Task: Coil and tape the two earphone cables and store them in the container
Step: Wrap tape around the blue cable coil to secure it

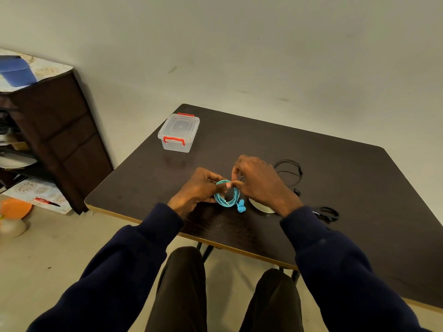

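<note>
Left hand (199,188), right hand (261,185) pinch teal coil (222,202) | tape roll (260,208) probably, half-hidden beneath

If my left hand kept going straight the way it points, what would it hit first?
Probably your right hand, which pinches the top of the teal earphone coil that your left hand holds. The left hand points up and right, straight at it, though depth is unclear.
</note>
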The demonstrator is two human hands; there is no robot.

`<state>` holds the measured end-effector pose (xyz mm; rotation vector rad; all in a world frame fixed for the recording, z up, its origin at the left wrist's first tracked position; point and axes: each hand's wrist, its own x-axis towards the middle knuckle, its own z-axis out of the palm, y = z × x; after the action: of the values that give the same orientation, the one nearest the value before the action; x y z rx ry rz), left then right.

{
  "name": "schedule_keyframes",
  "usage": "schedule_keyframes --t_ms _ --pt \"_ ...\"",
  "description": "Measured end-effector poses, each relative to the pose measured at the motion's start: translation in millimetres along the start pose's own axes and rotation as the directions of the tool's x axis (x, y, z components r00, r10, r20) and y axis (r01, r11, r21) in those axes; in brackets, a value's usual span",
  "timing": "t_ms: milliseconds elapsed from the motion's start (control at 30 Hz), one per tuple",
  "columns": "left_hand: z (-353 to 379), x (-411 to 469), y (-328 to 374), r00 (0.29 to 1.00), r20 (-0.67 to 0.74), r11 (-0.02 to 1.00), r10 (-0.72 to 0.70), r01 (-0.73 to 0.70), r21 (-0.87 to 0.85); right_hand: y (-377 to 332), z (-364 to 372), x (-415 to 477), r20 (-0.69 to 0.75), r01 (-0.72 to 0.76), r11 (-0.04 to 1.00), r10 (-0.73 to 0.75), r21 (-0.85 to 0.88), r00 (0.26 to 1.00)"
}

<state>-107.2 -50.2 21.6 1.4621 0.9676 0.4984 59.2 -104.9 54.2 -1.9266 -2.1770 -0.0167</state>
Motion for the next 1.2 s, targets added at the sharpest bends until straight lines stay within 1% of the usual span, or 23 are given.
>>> schedule_keyframes --t_ms 267,400,500,633,800,967,1100,1200 --pt "1 4 -8 0.990 -0.023 0.974 0.136 -0.130 0.186 -1 1 1 -0.009 0.017 1.000 -0.017 -0.025 1.000" --pt "3 6 -7 0.988 -0.014 0.958 0.156 -0.148 0.247 3 0 3 0.042 0.018 1.000 -0.018 -0.005 0.999" --pt "2 7 -7 0.987 -0.011 0.953 0.158 -0.150 0.262 6 0 4 0.072 0.022 0.999 -0.024 0.023 0.997" --pt "3 9 -9 0.988 -0.025 0.946 0.151 -0.137 0.293 9 1 4 0.032 0.014 0.995 -0.017 0.097 0.999" --pt "6 8 -7 0.978 -0.026 0.911 0.205 -0.181 0.371 10 2 4 0.082 -0.050 0.963 0.029 0.264 0.996" --pt "6 6 -4 0.975 -0.010 0.912 0.220 -0.202 0.358 8 -3 5 0.122 -0.127 0.932 0.090 0.338 0.988" --pt "5 5 -3 0.981 -0.006 0.944 0.194 -0.185 0.274 7 -4 4 0.085 -0.192 0.893 0.172 0.407 0.981" --pt "5 4 -3 0.985 0.013 0.958 0.174 -0.172 0.231 7 -4 3 0.095 -0.229 0.870 0.209 0.437 0.973"
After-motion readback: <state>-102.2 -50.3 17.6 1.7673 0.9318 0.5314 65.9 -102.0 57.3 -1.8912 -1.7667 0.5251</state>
